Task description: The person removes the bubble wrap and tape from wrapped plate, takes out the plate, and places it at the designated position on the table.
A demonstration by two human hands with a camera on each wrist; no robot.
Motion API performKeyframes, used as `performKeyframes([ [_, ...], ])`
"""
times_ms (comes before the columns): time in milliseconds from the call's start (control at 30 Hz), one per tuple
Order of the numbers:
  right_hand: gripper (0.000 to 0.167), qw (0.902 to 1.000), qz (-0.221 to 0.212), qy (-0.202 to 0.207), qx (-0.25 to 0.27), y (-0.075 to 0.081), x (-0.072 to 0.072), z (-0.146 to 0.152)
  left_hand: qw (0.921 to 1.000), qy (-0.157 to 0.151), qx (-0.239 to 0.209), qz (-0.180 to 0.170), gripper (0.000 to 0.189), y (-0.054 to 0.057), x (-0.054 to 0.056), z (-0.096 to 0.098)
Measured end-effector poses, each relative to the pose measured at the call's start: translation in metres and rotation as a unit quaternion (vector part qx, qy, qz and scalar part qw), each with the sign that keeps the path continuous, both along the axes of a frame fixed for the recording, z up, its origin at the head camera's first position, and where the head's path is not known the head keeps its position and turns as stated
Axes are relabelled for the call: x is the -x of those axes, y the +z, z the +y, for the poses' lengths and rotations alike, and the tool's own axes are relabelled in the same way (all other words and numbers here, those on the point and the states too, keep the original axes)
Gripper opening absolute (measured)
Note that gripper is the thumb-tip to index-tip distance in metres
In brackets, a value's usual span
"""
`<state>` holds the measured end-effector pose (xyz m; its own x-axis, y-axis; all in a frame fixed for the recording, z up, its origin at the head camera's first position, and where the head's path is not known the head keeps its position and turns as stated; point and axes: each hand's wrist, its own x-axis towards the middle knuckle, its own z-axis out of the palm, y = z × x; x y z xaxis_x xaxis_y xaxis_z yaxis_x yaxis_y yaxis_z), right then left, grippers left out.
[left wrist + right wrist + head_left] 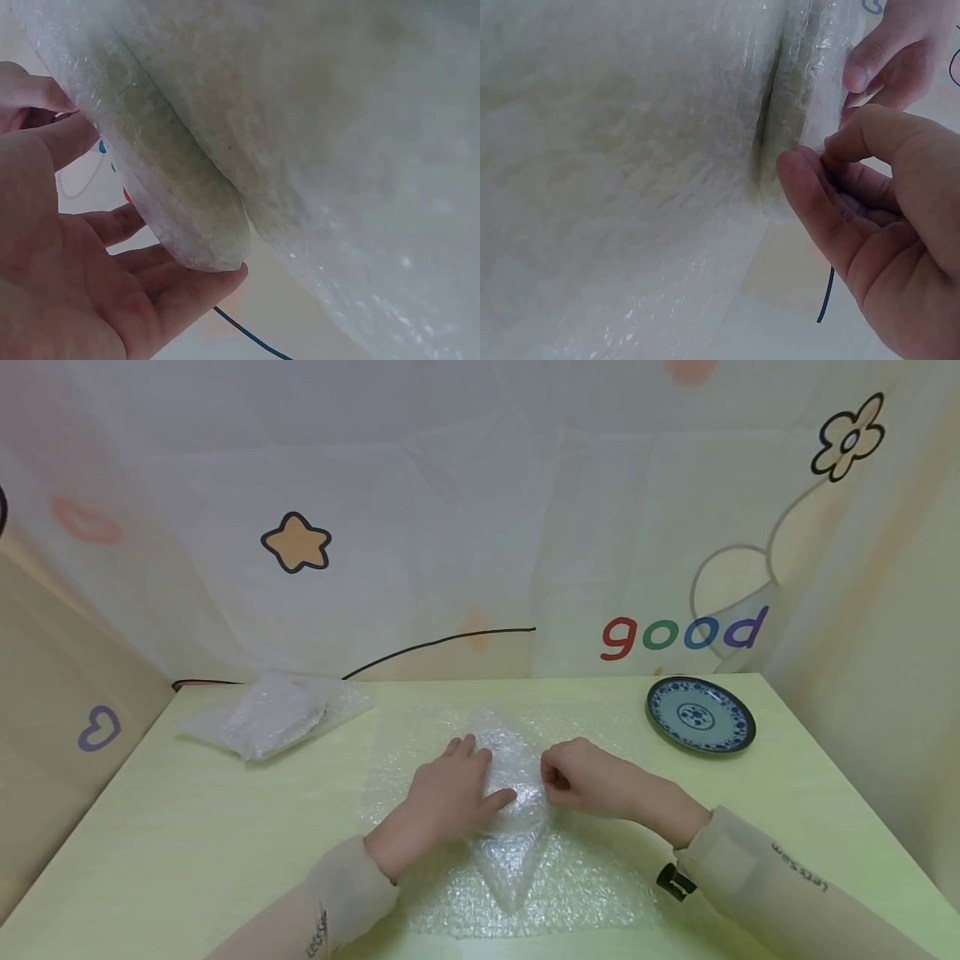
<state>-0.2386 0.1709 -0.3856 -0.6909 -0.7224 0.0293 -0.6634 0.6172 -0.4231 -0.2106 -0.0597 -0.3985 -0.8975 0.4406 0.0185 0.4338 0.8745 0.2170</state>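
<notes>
A sheet of bubble wrap (pixel 600 893) lies on the table, with flaps folded inward over a flat bundle (pixel 517 768) at its middle. A rounded outline shows through the folded layers, but the wrapped thing itself is hidden. My left hand (pixel 453 785) rests on the bundle's left side, fingers spread and thumb out across the top. At the right side, my right hand (pixel 592 777) pinches the edge of the folded wrap between thumb and forefinger. The right wrist view shows the pinching fingertips (pixel 799 169) at the wrap's edge.
At the back right lies a blue-and-white patterned plate (pixel 697 717) with a dark rim. A bubble-wrapped packet (pixel 277 714) sits at the back left. Behind the table (pixel 225 843) hangs a printed curtain (pixel 450 527). A small black object (pixel 677 882) is by the right cuff.
</notes>
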Motion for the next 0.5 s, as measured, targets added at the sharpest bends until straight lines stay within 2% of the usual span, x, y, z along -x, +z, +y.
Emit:
performKeyframes([
  [233,0.021,0.9998,-0.009,0.016,0.007,-0.0009,0.0017,0.0008,0.9995,0.012,0.016,0.024,0.06,-0.0011,0.0,0.0038],
  [500,0.017,0.9936,-0.108,-0.006,0.032,-0.0013,0.0032,0.0032,0.9991,0.008,0.021,0.037,0.06,-0.0019,0.0002,0.004],
])
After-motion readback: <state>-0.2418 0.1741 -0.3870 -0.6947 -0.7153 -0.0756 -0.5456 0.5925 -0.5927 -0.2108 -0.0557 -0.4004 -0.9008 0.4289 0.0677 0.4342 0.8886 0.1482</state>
